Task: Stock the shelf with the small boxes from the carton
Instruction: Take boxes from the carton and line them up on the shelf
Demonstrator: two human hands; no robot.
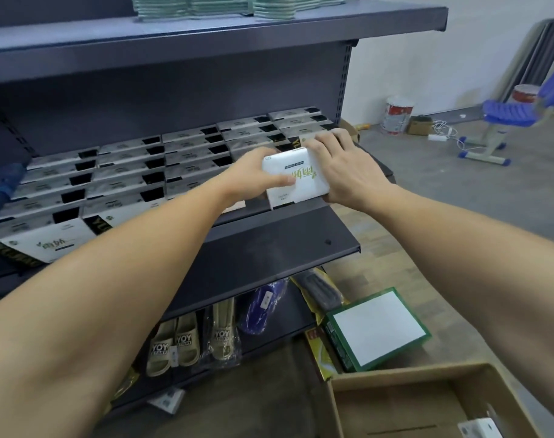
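Both hands hold one white box over the right end of the middle shelf, near its front edge. Left hand grips the box's left side, thumb across the top face. Right hand clasps its right side. Rows of boxes fill the shelf behind. Open carton at floor level, lower right; one small box visible inside.

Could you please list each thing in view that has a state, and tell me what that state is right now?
White box: held by both hands over the shelf's front right end.
Left hand: grips the box's left side.
Right hand: grips the box's right side.
Middle shelf: filled with rows of boxes.
Carton: open, one box visible inside.
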